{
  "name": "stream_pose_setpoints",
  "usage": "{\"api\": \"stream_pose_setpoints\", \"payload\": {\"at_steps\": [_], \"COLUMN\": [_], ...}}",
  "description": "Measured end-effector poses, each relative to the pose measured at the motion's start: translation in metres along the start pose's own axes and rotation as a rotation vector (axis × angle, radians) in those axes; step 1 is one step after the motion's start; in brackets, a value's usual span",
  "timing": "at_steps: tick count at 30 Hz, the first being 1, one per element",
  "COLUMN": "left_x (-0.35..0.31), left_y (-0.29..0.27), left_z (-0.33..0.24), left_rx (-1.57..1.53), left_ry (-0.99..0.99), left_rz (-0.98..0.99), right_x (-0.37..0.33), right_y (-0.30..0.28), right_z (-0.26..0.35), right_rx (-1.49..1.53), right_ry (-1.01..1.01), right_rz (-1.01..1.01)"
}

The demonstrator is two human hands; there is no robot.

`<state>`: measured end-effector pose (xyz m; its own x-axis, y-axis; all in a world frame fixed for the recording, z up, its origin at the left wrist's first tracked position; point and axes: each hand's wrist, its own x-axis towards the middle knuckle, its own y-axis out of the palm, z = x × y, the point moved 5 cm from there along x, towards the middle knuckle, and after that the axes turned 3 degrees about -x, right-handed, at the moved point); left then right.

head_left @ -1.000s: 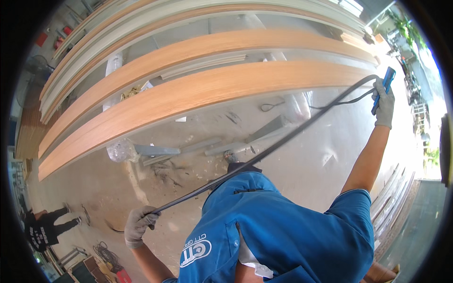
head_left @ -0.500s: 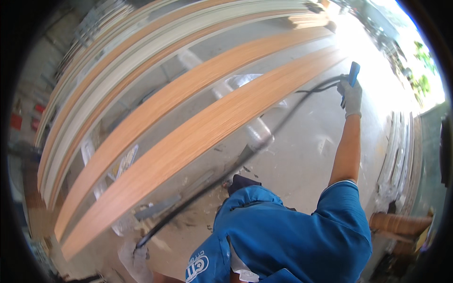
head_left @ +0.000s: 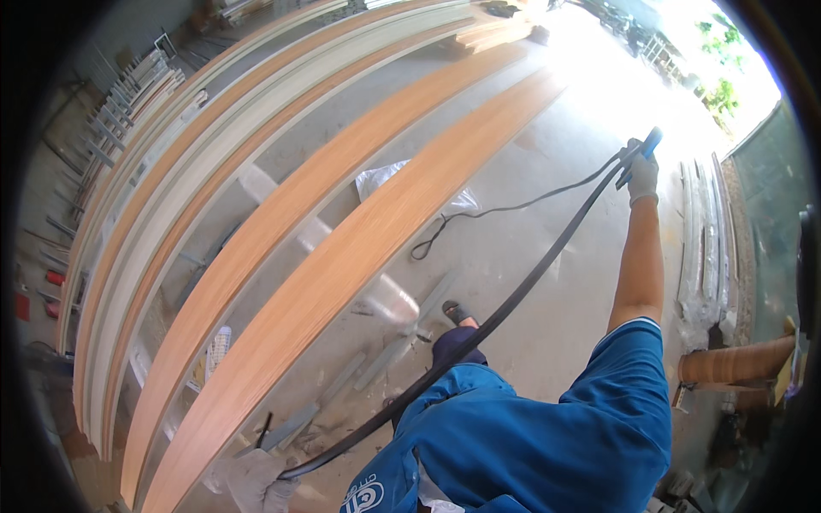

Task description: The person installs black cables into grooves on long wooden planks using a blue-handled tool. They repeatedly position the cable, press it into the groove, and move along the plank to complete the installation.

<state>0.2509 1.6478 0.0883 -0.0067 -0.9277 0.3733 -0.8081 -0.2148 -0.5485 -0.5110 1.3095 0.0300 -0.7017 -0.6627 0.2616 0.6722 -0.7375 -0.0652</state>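
Note:
My right hand (head_left: 643,178), in a pale glove, reaches out at the far right, closed round a flat blue handheld tool (head_left: 652,143) whose exact kind I cannot make out. From that hand a thick black hose (head_left: 547,265) runs down and left across my body. My left hand (head_left: 256,480), also gloved, is closed on the hose at the lower left, beside the near end of a wood-grain board (head_left: 342,265). A short thin black piece sticks up above this hand. A thinner black cord (head_left: 513,208) hangs from the right hand in a loop.
Another wood-grain board (head_left: 316,175) lies parallel beyond the nearest one, then several white and brown strips (head_left: 184,192). Clear plastic wrap (head_left: 385,178) shows under the boards. Wrapped lengths (head_left: 705,248) and a brown roll (head_left: 735,361) are at the right. My foot (head_left: 459,313) is below.
The hose sags lower in a curve, and a cord loop now shows. My left hand is slightly nearer the board's end. My view has shifted, and a foot has come into sight.

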Motion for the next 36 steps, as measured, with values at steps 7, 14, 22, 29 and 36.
{"api": "stream_pose_setpoints", "payload": {"at_steps": [7, 14, 22, 29, 36], "left_x": [0.122, 0.247, 0.301, 0.255, 0.171], "left_y": [0.147, 0.264, 0.313, 0.31, 0.287], "left_z": [-0.043, -0.094, -0.142, -0.137, -0.148], "left_rx": [0.25, 0.159, 0.204, 0.187, -0.115], "left_ry": [0.244, -0.135, -0.017, -0.138, -0.405], "left_rz": [0.252, 0.166, 0.053, -0.269, -0.642], "right_x": [0.205, 0.392, 0.51, 0.412, 0.211], "right_y": [0.049, 0.115, 0.213, 0.393, 0.478], "right_z": [-0.01, -0.024, -0.075, -0.073, 0.04], "right_rx": [-0.061, -0.134, -0.111, -0.352, -0.244], "right_ry": [-0.087, -0.113, -0.293, -0.378, -0.49], "right_rz": [-0.08, -0.023, 0.491, 1.157, 1.459]}}
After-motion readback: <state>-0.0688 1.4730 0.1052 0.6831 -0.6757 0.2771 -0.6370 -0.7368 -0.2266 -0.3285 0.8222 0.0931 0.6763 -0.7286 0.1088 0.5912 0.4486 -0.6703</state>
